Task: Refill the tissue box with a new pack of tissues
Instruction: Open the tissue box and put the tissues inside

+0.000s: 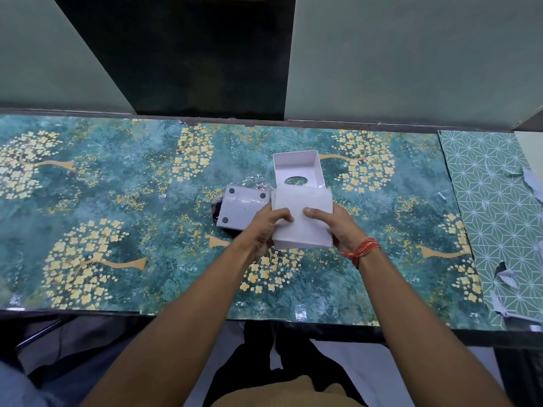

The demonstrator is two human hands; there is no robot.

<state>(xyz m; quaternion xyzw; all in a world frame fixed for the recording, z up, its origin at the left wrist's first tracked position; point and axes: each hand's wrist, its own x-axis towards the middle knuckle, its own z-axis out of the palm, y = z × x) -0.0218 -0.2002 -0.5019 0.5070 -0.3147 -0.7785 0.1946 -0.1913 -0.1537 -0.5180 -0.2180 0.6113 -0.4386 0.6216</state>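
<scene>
Both my hands grip the white tissue stack (301, 218) over the table (88, 201): left hand (264, 227) and right hand (340, 227) clamp its sides, thumbs on top. Beyond lies the open tissue box (296, 168), its base panel (242, 208) leftward.

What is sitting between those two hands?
In the head view, the white stack of tissues fills the gap between the left hand and right hand, each gripping a side, just in front of the open box.
</scene>
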